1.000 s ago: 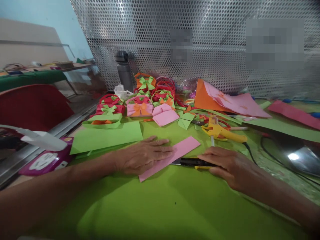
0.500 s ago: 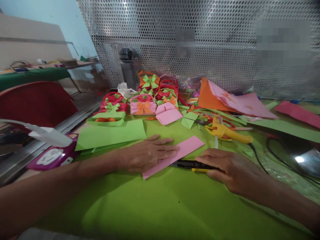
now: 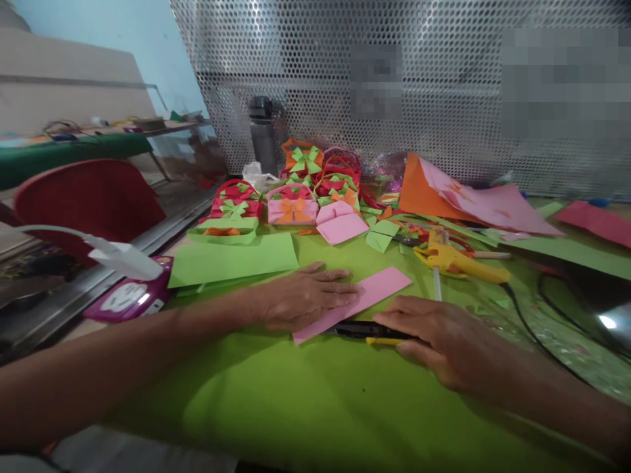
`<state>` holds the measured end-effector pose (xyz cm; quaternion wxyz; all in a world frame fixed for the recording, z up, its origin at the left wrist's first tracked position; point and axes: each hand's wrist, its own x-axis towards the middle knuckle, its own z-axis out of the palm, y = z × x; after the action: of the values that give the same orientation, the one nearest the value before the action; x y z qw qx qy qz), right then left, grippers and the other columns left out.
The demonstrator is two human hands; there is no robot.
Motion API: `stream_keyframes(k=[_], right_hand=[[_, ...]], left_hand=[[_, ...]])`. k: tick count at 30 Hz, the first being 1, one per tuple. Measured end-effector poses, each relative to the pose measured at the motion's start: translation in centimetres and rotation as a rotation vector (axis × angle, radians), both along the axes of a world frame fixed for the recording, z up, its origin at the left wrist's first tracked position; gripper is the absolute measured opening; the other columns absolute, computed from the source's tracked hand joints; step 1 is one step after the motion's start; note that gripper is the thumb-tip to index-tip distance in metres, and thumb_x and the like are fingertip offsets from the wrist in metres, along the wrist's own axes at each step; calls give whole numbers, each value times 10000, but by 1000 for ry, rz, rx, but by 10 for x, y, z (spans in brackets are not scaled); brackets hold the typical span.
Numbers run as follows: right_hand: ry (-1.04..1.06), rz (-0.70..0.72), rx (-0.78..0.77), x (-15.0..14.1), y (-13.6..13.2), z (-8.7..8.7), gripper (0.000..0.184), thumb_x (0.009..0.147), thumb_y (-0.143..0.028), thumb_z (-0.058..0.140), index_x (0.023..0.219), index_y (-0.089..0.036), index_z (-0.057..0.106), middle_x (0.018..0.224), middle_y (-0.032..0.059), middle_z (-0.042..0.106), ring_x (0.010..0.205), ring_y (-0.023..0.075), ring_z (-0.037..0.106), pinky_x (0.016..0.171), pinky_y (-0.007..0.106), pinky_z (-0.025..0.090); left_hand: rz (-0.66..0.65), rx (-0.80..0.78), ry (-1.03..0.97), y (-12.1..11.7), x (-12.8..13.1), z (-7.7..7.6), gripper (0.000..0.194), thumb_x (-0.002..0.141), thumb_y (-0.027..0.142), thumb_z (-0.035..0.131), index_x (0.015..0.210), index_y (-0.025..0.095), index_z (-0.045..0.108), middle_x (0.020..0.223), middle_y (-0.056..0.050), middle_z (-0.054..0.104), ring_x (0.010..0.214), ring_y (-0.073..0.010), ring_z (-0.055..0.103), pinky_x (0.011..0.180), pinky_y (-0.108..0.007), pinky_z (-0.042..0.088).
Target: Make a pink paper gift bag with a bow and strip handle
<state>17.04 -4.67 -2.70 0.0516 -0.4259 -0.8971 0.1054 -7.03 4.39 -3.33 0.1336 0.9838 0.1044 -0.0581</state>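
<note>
paper strip (image 3: 384, 289), pink, lies slantwise on the green work surface (image 3: 296, 394), partly covered by the left hand (image 3: 305, 299), which is spread flat, palm down, grasping nothing. the right hand (image 3: 434, 335) is closed around a slim black tool with a yellow part (image 3: 359, 328), perhaps a cutter; its far end reaches the strip's near edge, whether over or under it i cannot tell. the strip looks like light, thin card: stiff enough to lie flat, yet likely to crease or tear if pulled hard, and prone to slide unless pressed. broad pressure along its middle should steady it, and its bare upper right end offers a place to pinch. counted, there is one such strip, one tool, one yellow glue gun (image 3: 463, 265), one grey bottle (image 3: 265, 141), one white adapter (image 3: 129, 260) on one purple device (image 3: 131, 295), and one folded pink piece (image 3: 340, 226). bow-fronted paper handbags (image 3: 292, 209) number at least four; they overlap behind, so the full count is unclear
</note>
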Motion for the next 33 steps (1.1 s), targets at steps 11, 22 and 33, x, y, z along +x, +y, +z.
stream_keyframes(k=[11, 22, 33], right_hand=[[7, 47, -52, -15, -1, -2, 332, 784, -127, 496, 1103, -168, 580, 1031, 117, 610, 905, 250, 579, 748, 391, 481], [14, 4, -110, -23, -7, -1, 322, 781, -132, 507, 1092, -163, 582, 995, 110, 602, 903, 255, 559, 760, 393, 451], [74, 70, -157, -42, -20, 4, 332, 772, -123, 527, 1092, -202, 568, 939, 53, 587, 852, 200, 540, 725, 317, 406]], left_hand=[[-17, 53, -36, -2, -3, -1, 550, 849, 290, 338, 1386, 199, 264, 1475, -30, 220, 1362, -229, 111, 1084, -435, 104], [-5, 90, -66, -4, -2, -4, 568, 843, 241, 361, 1396, 212, 236, 1462, -12, 259, 1360, -234, 121, 1082, -434, 139], [23, 49, -70, -1, -2, -9, 518, 878, 245, 325, 1390, 232, 245, 1464, 3, 251, 1362, -210, 118, 1087, -450, 98]])
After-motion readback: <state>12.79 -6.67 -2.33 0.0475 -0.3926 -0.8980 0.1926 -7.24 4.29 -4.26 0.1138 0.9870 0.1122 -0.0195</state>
